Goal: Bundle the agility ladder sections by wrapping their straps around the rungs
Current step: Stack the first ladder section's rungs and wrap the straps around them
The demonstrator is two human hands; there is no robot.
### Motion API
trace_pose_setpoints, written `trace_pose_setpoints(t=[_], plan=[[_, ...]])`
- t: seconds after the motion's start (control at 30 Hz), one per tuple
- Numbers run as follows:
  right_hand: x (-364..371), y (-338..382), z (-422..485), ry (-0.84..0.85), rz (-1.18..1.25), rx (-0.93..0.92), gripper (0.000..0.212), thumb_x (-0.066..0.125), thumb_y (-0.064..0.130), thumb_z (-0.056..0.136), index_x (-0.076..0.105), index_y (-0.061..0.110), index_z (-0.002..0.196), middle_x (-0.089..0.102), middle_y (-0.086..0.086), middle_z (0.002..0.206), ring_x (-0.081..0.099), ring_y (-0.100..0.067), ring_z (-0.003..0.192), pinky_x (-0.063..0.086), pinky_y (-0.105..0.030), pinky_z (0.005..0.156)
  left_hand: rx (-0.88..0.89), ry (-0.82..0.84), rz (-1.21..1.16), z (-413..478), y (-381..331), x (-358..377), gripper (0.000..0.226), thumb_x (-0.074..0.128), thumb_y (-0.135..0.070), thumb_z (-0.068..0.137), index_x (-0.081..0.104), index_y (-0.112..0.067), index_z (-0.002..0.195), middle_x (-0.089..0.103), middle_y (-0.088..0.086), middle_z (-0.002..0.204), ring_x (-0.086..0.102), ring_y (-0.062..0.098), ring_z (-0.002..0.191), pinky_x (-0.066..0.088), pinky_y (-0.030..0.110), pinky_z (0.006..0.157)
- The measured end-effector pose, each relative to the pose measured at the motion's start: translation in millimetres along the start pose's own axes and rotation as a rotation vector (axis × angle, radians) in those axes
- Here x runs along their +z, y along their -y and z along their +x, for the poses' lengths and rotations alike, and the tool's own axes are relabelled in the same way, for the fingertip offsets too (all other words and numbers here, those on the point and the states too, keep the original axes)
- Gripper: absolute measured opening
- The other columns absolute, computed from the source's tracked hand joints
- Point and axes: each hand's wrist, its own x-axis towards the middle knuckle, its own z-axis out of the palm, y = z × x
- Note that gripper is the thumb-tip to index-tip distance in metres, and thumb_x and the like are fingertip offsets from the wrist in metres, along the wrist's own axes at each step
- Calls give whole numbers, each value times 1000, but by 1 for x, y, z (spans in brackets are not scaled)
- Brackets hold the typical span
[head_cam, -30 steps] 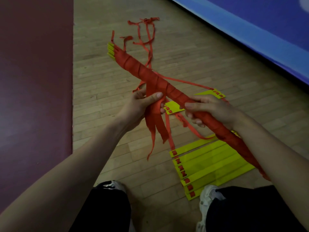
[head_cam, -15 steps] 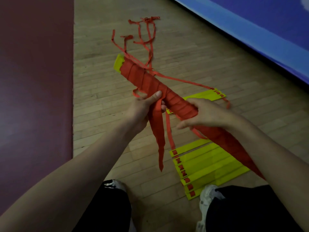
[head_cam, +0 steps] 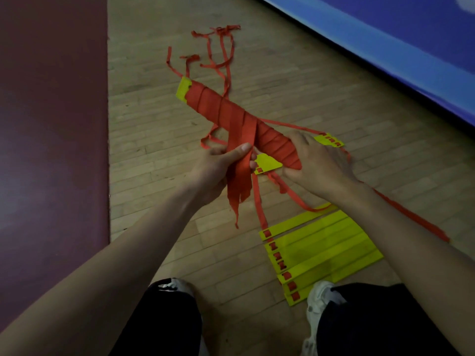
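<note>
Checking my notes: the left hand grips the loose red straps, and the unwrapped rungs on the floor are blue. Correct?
No: the head view shows the unwrapped rungs are yellow, not blue. The left hand does grip the loose red straps.

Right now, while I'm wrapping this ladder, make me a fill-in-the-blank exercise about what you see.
The left hand grips loose fabric strap ends coloured ____. The right hand holds the strap-wrapped bundle of ____ plastic rungs. The flat unwrapped rungs lie on the wooden plank floor by the person's ____ white shoe.
Missing words: red; yellow; right.
</note>
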Motion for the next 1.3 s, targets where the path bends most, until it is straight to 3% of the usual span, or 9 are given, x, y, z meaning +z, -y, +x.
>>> trace_pose_setpoints(t=[0.2,0.33,0.43,0.57,0.73,0.87,0.97,1.1,1.3], plan=[[-15,-5,-5,-40,300,39,65,70,44,67,54,31,129,66,3,120,61,-21,111,51,-37,87,-30,31,83,0,1,2,35,57,-16,93,74,-15,63,67,2,66,62,9,56,54,22,61],[-23,-6,-3,42,593,84,56,80,24,66,65,22,119,72,3,103,67,-12,94,52,-29,83,-7,33,44,-3,-4,6,25,54,-15,95,69,-10,76,66,1,65,61,9,53,54,23,60],[-30,-1,-4,118,802,139,41,80,8,68,70,19,106,72,8,86,66,-4,73,52,-22,66,26,20,89,-4,-7,9,21,53,-17,96,62,-7,81,64,0,61,58,9,50,52,22,55],[-31,0,-7,272,1061,203,20,69,-6,74,69,8,88,57,6,52,47,-8,39,40,-20,39,92,19,161,-6,-5,12,24,54,-19,95,60,-8,75,59,-1,53,54,9,43,48,22,51],[-32,-1,-6,475,1197,179,23,61,1,69,65,-2,92,46,-8,54,40,-11,33,31,-16,35,164,81,58,-10,-5,13,14,59,-19,86,51,-8,90,52,-2,48,47,8,37,44,23,48],[-28,-1,-7,691,1374,136,32,50,9,64,59,-6,91,43,-10,56,37,-11,31,26,-14,33,144,161,12,-11,-3,14,18,58,-24,80,52,-7,81,51,-4,46,45,5,36,42,18,46],[-23,-1,-4,788,1364,142,48,57,20,64,55,-12,99,46,-5,58,39,-11,35,30,-17,36,149,127,-18,-8,0,15,18,60,-25,80,55,-8,79,52,-4,49,46,5,38,41,18,47],[-21,5,-3,770,1083,184,37,71,34,73,62,3,91,55,-8,64,54,-17,51,42,-24,47,104,-3,-18,-3,4,15,19,61,-24,88,58,-11,75,54,-4,52,48,5,39,41,17,46],[-9,11,-7,507,737,115,43,89,16,62,54,14,85,63,3,64,62,-11,49,47,-21,46,28,-165,-80,2,6,15,15,62,-19,92,60,-6,84,55,-3,51,48,6,38,45,17,45]])
